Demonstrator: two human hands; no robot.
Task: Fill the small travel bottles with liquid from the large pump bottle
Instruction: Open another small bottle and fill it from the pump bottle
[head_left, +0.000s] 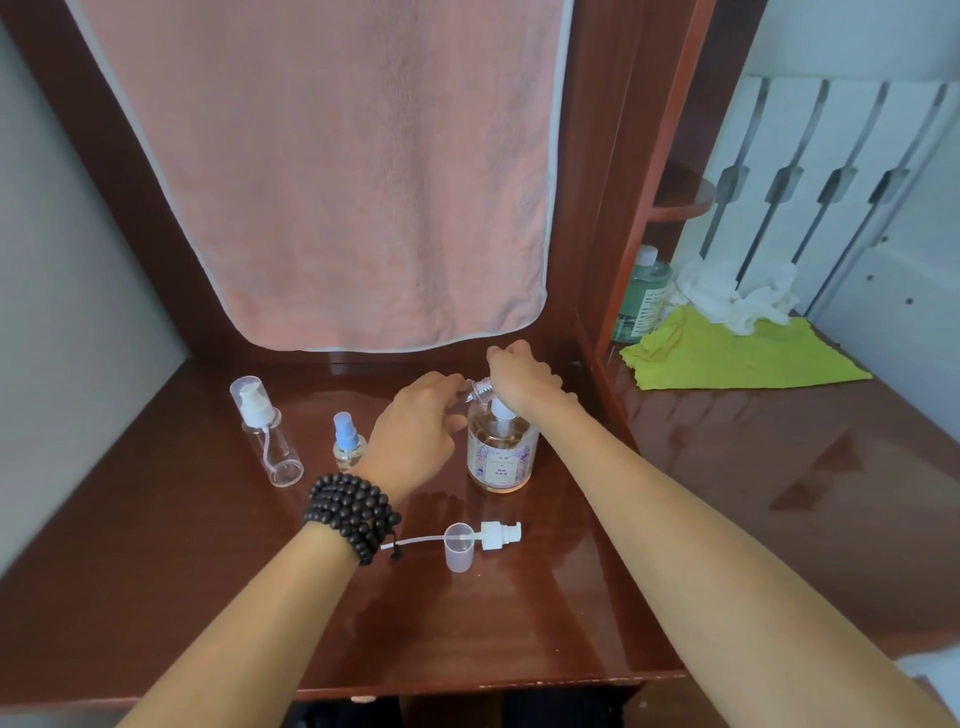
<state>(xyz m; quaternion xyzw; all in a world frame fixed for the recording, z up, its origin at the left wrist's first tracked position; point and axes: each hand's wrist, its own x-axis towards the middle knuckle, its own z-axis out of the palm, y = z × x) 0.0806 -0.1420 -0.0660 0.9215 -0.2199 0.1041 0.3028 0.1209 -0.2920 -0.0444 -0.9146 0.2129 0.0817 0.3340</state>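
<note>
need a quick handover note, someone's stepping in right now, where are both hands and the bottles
Left hand: holds a small clear bottle, open neck tipped at the pump spout.
Right hand: on top of the large pump bottle, pressing position.
Desk: that bottle's pump top and clear cap lie at the front.
Left: clear pump bottle and blue spray bottle, both capped and upright, looking empty.
Left to do: fill this one, recap, then the other two.
</note>
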